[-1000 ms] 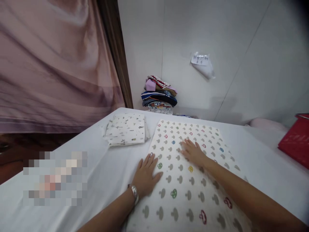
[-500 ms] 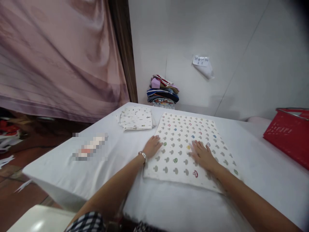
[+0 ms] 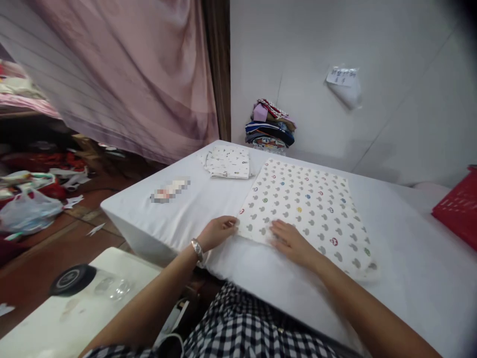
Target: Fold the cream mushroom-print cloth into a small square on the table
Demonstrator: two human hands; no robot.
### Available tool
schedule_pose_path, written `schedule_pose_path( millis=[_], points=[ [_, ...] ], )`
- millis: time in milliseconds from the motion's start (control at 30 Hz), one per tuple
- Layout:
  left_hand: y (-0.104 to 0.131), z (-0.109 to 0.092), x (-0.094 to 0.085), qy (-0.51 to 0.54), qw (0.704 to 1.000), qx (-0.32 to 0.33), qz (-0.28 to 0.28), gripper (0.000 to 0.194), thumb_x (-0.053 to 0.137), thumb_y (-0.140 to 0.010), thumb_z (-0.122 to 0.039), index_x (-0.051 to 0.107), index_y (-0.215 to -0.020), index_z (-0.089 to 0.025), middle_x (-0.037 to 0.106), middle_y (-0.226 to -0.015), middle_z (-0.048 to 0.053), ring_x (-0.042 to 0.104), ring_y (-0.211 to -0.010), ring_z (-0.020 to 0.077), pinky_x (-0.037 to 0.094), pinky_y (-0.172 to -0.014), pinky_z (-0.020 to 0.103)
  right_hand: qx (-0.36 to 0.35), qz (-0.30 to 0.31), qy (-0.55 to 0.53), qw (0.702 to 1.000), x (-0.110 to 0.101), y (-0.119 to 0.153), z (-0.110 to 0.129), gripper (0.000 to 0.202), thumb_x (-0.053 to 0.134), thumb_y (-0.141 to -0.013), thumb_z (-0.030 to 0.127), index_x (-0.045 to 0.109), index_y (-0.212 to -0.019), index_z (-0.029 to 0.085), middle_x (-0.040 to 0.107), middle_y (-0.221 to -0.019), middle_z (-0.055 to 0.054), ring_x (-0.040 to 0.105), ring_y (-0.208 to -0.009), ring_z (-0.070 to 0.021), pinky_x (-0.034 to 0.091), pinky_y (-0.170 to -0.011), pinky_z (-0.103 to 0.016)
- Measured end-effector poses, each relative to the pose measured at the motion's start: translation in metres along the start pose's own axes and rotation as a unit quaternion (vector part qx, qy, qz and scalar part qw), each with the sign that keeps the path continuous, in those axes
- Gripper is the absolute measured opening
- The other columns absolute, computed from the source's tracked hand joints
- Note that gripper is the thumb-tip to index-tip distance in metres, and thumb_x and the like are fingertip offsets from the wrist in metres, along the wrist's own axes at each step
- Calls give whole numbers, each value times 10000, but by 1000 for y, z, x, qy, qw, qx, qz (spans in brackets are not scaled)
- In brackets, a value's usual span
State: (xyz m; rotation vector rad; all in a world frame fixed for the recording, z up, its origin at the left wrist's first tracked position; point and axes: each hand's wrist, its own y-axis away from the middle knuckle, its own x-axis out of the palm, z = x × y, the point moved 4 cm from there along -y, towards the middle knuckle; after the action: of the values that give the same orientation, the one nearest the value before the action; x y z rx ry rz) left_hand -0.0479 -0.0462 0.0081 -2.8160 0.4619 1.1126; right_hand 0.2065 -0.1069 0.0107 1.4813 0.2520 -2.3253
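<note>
A white cloth [image 3: 316, 206] printed with grey and coloured mushrooms lies flat on the white-covered table [image 3: 406, 238]. At its near left corner is my left hand [image 3: 216, 232], a bracelet on the wrist, the thumb and fingers closed on the cloth's corner. My right hand [image 3: 292, 243] rests near the front edge of the same cloth, fingers stretched out over the fabric. Beyond my left hand lies a folded white cloth [image 3: 228, 163] with a small dark print.
A blurred-out item [image 3: 170, 190] lies on the table's left side. Folded clothes [image 3: 270, 127] are stacked by the wall, and a red basket [image 3: 458, 211] stands at right. On a low white surface [image 3: 48, 318] at lower left sits a round black object [image 3: 72, 279].
The view has turned left and down. Both hands have drawn back from the cloth's middle towards its front edge, the left one to the near left corner.
</note>
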Motion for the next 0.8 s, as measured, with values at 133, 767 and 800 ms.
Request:
schedule_pose_path(
  millis=[133, 767, 800],
  points=[
    [22, -6, 11, -60, 996, 38, -55, 437, 588, -718, -337, 576, -1138, -215, 626, -1069, 41, 558, -981, 198, 426, -887, 319, -96, -11, 30, 995, 11, -12, 35, 484, 358, -913, 442, 434, -1335, 218, 381, -1413, -61, 285, -1317, -217, 223, -1074, -383],
    [19, -27, 34, -216, 958, -31, -184, 171, 520, -754, -251, 513, -916, -195, 585, -926, 48, 538, -877, 207, 398, -722, 308, -46, -107, 113, 987, 30, -44, 58, 224, 382, -907, 194, 590, -991, 192, 554, -958, -53, 488, -920, -168, 389, -777, -253],
    [17, -28, 33, -229, 956, -40, -181, 167, 515, -754, -235, 502, -916, -197, 584, -924, 47, 540, -869, 207, 395, -716, 309, -50, -110, 112, 986, 31, -44, 59, 226, 381, -909, 193, 587, -1000, 190, 552, -955, -53, 490, -912, -165, 389, -771, -251]
  ],
)
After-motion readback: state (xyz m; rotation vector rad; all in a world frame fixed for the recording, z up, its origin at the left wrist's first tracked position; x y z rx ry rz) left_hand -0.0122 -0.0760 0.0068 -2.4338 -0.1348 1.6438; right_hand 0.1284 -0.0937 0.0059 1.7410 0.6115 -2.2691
